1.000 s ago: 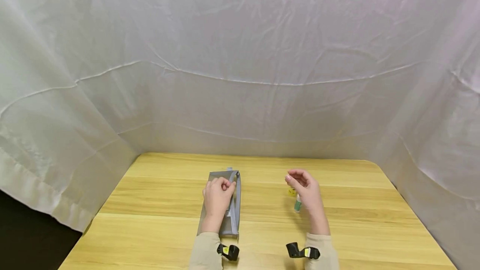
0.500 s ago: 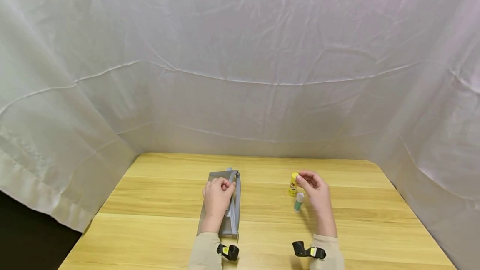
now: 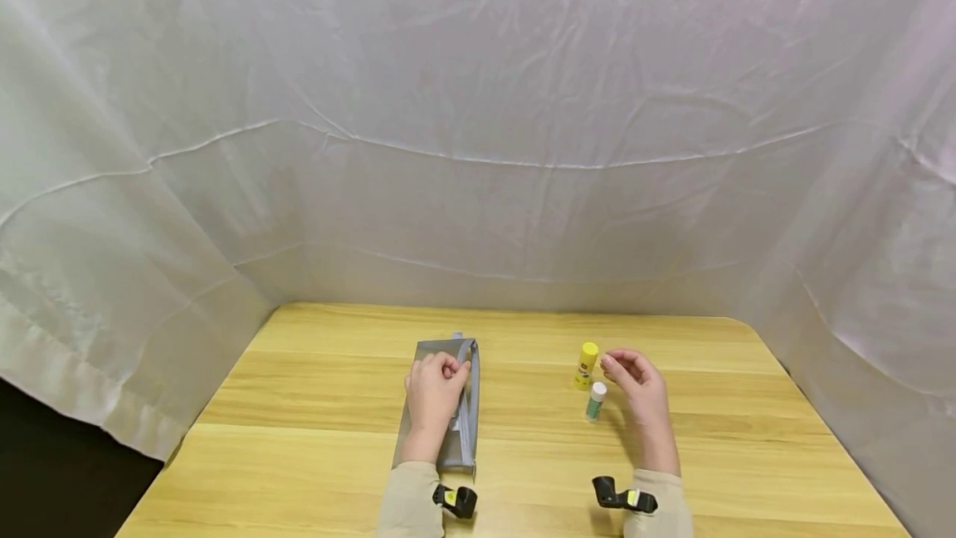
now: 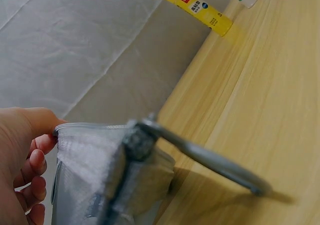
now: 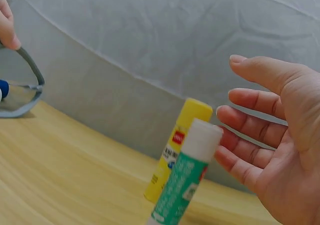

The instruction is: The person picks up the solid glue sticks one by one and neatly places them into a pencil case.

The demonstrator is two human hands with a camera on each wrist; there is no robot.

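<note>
With thumb and fingertips, my left hand [image 3: 436, 393] pinches the edge of a grey zippered pouch [image 3: 463, 438] that lies on the table. In the left wrist view the pouch [image 4: 90, 160] shows its zipper edge held up and its mouth gaping. My right hand [image 3: 641, 388] is relaxed and holds nothing, just right of two glue sticks standing upright. One is a yellow glue stick [image 3: 586, 365]; nearer to me is a shorter green glue stick with a white cap [image 3: 596, 402]. In the right wrist view the green stick partly covers the yellow one.
A light wood table [image 3: 523, 455] carries everything. White fabric [image 3: 523, 106] hangs behind it and at both sides. A blue item [image 5: 4, 88] shows inside the pouch's mouth. Each sleeve bears a black wrist camera mount [image 3: 626, 496].
My right hand has drawn back to the right from the glue sticks, uncovering the yellow one and the green one's white cap. The left hand and pouch have stayed put.
</note>
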